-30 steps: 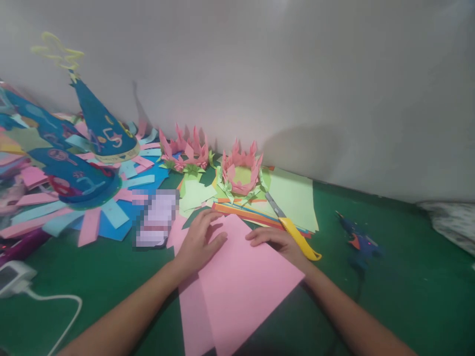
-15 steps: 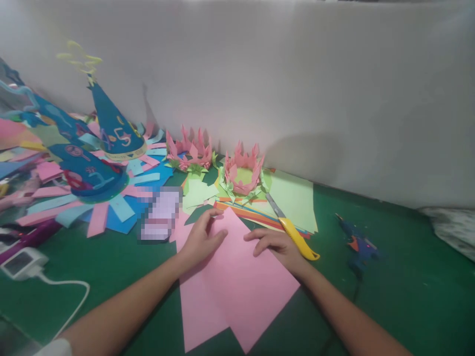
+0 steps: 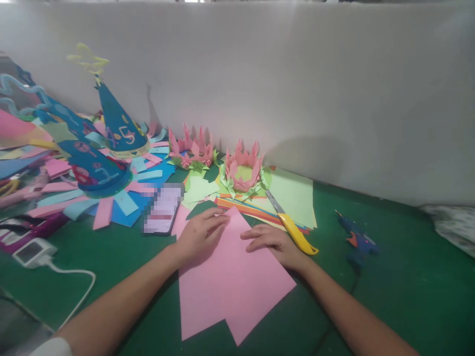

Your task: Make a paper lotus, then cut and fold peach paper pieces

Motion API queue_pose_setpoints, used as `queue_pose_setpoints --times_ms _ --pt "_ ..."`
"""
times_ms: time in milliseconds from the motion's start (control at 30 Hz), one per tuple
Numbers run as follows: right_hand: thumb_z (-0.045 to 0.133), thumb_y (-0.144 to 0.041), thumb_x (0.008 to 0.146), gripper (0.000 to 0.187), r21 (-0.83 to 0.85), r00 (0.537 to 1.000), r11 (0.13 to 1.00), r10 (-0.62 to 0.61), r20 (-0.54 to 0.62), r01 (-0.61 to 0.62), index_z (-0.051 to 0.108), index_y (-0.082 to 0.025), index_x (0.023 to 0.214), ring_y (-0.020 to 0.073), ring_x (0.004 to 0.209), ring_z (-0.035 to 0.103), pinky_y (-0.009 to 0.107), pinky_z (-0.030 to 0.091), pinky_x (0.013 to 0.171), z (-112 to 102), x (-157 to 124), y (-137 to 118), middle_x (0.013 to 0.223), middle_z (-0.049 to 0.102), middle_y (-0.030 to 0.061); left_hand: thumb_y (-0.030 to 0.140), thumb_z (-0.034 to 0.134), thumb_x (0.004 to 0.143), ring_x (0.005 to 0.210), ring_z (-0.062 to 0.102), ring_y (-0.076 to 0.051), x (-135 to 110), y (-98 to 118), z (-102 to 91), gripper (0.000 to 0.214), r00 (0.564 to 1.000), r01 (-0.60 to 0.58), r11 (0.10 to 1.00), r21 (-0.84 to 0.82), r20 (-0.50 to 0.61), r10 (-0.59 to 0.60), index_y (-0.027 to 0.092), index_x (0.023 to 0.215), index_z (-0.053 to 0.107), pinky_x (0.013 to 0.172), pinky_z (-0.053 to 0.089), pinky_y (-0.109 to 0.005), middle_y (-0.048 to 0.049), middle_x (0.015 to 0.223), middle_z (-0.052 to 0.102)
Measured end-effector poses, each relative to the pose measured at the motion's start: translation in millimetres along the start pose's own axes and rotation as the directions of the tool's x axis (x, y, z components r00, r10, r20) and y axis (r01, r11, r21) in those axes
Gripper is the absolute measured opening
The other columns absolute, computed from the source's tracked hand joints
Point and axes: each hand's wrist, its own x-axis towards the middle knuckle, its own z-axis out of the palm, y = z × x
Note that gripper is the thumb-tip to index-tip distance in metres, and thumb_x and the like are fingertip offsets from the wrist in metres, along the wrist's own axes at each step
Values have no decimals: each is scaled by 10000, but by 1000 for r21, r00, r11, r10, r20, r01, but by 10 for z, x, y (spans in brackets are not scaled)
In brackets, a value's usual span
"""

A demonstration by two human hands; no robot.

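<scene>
Two overlapping layers of pink paper point(image 3: 241, 287) lie on the green table in front of me, one turned at an angle over the other. I cannot tell whether they are separate sheets. My left hand point(image 3: 200, 235) lies over the upper left part of the paper, its fingers outstretched and the thumb close beside them. On the right side of the paper rests my right hand point(image 3: 274, 242), fingers stretched out and slightly bent, its thumb hidden. Just past it is a yellow utility knife point(image 3: 297, 235), its blade end pointing away from me.
Two pink paper crowns point(image 3: 243, 170) stand behind the paper, near stacked coloured sheets point(image 3: 293, 193). A phone point(image 3: 163, 210) lies left of them. Blue cone hats point(image 3: 120, 118) with paper strips fill the far left. A blue glue gun point(image 3: 358, 237) lies right; a white cable point(image 3: 74, 272) runs left.
The fingers and thumb of my left hand have drawn closer together. My right hand has shifted very slightly left. The camera view has moved a little, with the paper staying under both hands.
</scene>
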Motion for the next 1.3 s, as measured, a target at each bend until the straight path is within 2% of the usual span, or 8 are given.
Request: queue_pose_setpoints --times_ms 233,333,433,667,833,967,1067,1300 --pt "427 -420 930 342 2 991 992 126 43 -126 674 -185 904 171 846 627 311 461 783 5 -2 -45 892 702 80 308 502 875 950 606 -193 13 -17 38 232 983 186 960 -209 49 -180 189 887 701 828 491 -318 -85 982 646" --pt "420 -482 912 450 -110 952 946 298 -71 -304 604 -163 654 131 592 527 252 406 577 43 -7 -12 606 578 14 393 463 895 909 603 -189 -6 63 70 331 960 272 903 -333 161 -230 174 827 701 792 477 -303 -81 944 646" --pt "489 -528 852 466 -120 899 898 401 -175 -424 496 -171 552 100 497 392 231 303 470 83 -10 21 520 436 -29 451 471 879 810 588 -167 -30 150 104 392 926 370 819 -440 243 -288 148 750 684 726 457 -271 -73 891 629" --pt "624 -412 778 223 22 852 891 440 -285 -453 590 -194 811 147 673 519 262 430 596 136 -19 30 756 582 26 381 599 789 557 439 -96 -32 215 149 320 850 527 671 -521 342 -402 145 575 563 500 336 -216 11 609 477" --pt "735 -443 664 611 372 738 859 499 -454 -351 434 -293 1175 167 878 554 276 508 681 143 -2 82 1099 520 56 383 585 808 509 367 -81 -26 189 149 396 829 535 622 -572 215 -516 150 504 480 479 288 -222 28 551 390" --pt "742 -477 648 537 519 778 750 584 -230 -409 552 -245 1093 208 934 586 337 513 772 137 11 60 1057 608 64 346 631 789 678 511 -124 -44 219 164 283 864 427 652 -627 69 -499 144 591 636 583 392 -246 -39 789 540" --pt "741 -473 649 420 531 754 675 649 -97 -512 652 -204 959 232 889 617 362 512 764 142 14 -7 951 675 54 316 667 761 751 546 -156 -58 267 169 193 874 400 670 -626 40 -484 169 644 712 641 432 -264 -49 803 571" --pt "754 -486 616 390 540 680 592 732 -49 -598 711 -154 817 210 724 638 332 498 659 126 21 -43 830 709 48 311 740 691 724 579 -152 -65 233 185 140 839 450 559 -696 115 -531 173 716 738 618 462 -259 -54 839 633"
